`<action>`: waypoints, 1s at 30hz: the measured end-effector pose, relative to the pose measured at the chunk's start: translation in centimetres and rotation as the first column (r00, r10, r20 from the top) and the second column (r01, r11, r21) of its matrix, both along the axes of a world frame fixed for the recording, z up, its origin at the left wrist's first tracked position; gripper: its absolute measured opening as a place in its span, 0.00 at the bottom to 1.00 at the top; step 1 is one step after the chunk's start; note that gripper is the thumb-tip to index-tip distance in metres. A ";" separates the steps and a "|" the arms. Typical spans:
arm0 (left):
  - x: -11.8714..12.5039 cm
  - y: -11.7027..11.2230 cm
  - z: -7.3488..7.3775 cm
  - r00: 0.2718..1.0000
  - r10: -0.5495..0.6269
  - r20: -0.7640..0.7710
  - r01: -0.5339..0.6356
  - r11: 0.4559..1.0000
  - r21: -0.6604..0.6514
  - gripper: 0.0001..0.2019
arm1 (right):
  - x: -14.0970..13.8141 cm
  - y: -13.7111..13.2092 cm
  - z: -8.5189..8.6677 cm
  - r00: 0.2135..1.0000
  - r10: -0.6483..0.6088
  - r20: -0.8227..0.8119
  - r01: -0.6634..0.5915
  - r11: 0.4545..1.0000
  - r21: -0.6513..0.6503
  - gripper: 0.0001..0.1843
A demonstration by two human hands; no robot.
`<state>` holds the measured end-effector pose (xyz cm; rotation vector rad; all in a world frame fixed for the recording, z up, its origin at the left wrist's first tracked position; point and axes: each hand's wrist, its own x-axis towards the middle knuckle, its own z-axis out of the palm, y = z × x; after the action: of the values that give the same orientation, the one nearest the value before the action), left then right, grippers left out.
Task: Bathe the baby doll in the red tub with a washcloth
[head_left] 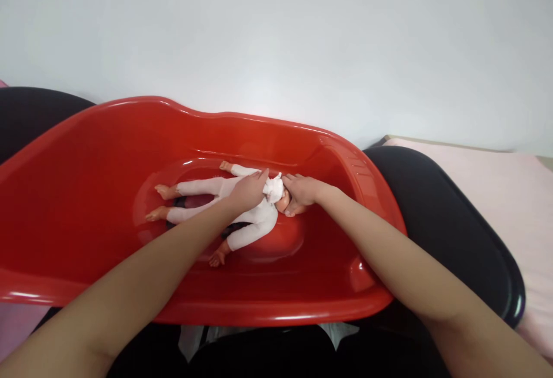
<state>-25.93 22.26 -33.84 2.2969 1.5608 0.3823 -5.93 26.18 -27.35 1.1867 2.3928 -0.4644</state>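
A baby doll (242, 216) in a white suit lies on its back in the bottom of a red plastic baby tub (86, 193), feet to the left, head to the right. My left hand (248, 189) rests on the doll's chest with its fingers closed on a small white cloth (273, 189) bunched at the doll's face. My right hand (302, 191) is wrapped around the doll's head from the right side, its fingers curled under and behind it. The doll's face is mostly hidden by the cloth and my hands.
The tub sits on a black padded surface (440, 222) that shows to its right and left. A pale pink surface (496, 188) lies at the far right. A plain white wall (276, 38) stands behind. Some white fabric (194, 340) shows under the tub's near rim.
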 end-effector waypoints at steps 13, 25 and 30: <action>2.4 -1.7 1.0 0.978 -0.175 -0.116 0.141 0.957 -0.255 0.56 | 0.0 0.0 0.0 0.999 0.037 0.027 -0.037 0.999 0.004 0.66; 1.7 -1.4 1.1 0.964 -0.142 -0.226 0.107 0.981 -0.160 0.42 | -0.2 -0.6 0.9 1.000 -0.006 -0.002 0.006 1.000 -0.023 0.52; 2.2 -1.5 0.3 0.961 -0.068 -0.268 0.051 0.996 -0.070 0.38 | -0.5 -0.9 1.4 0.999 -0.037 -0.008 0.037 0.999 -0.035 0.44</action>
<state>-23.69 20.71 -33.56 2.4206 1.5944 0.0023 -6.41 25.30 -25.95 1.2174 2.3641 -0.5223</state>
